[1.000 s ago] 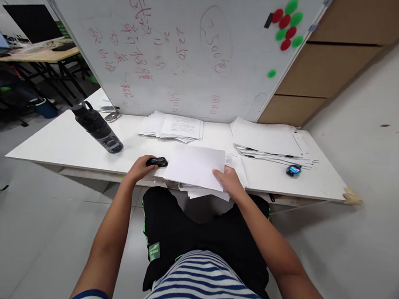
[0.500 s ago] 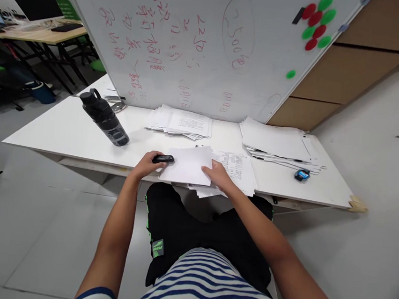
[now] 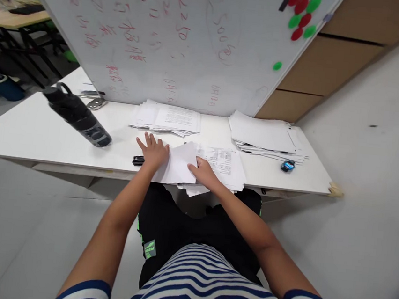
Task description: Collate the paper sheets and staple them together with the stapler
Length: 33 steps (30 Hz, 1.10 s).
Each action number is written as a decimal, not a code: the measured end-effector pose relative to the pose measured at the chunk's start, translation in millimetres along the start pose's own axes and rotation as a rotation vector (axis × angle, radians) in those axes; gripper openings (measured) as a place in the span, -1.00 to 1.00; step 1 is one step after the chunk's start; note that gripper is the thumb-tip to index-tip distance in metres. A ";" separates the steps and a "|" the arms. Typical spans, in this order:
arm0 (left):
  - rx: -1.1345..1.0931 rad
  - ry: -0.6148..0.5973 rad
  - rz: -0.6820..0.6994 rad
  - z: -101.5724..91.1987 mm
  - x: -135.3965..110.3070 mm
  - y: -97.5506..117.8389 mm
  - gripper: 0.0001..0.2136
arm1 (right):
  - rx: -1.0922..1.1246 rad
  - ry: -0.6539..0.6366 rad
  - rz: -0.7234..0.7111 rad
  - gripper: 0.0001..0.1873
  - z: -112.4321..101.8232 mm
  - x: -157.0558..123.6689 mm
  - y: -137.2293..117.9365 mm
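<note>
My left hand [image 3: 154, 153] has its fingers spread and rests on the left edge of the white sheets of paper [image 3: 181, 166]. Partly hidden behind that hand, a black stapler [image 3: 138, 160] lies on the table. The right edge of the same sheets is pinched between the thumb and fingers of my right hand [image 3: 204, 172]. Beneath and to the right, a loose pile of printed pages [image 3: 229, 166] lies at the table's front, some corners sticking out past the edge.
On the white table [image 3: 20, 134] a black bottle [image 3: 79, 117] stands at left. Behind my hands is a stack of printed papers [image 3: 174, 119]; a larger paper stack [image 3: 264, 133] and a digital watch [image 3: 287, 166] are at right. A whiteboard [image 3: 196, 41] closes off the back.
My left hand has let go of the stapler, which now lies on the table, and has opened onto the paper's left edge. The right hand still grips the sheets. The view has shifted right.
</note>
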<state>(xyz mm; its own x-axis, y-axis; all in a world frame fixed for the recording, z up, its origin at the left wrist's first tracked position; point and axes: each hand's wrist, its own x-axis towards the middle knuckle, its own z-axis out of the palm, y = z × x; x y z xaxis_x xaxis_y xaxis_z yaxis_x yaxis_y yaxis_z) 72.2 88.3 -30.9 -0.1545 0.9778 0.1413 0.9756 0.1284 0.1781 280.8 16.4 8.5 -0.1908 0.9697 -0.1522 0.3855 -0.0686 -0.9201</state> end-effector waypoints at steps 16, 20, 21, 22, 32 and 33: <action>-0.376 0.423 -0.004 -4.4 -42.6 -49.1 -0.61 | -0.032 0.203 -0.032 -0.74 -104.0 -4.5 -5.2; -0.161 0.374 0.064 11.4 -45.3 -58.2 -0.68 | -0.333 0.291 0.078 -0.63 -115.8 -24.6 34.5; -0.139 0.388 0.043 14.5 -44.3 -59.3 -0.69 | -0.448 0.343 0.074 -0.55 -114.4 -27.8 44.7; -0.128 0.406 0.016 17.0 -43.1 -59.8 -0.70 | -0.544 0.421 0.044 -0.46 -114.8 -29.9 55.1; -0.063 0.437 -0.044 22.4 -38.8 -59.2 -0.72 | -0.679 1.010 0.094 -0.22 -279.4 -43.3 189.5; -0.057 0.440 -0.046 23.6 -38.4 -60.2 -0.72 | -0.659 0.975 0.088 -0.21 -289.9 -44.4 199.7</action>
<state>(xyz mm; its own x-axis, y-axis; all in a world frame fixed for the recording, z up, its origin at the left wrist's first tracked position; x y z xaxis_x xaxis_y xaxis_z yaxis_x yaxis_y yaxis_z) 23.1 47.0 -70.0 -0.2610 0.8065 0.5306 0.9580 0.1486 0.2454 627.9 27.6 -63.9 0.5203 0.7561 0.3970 0.8090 -0.2874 -0.5128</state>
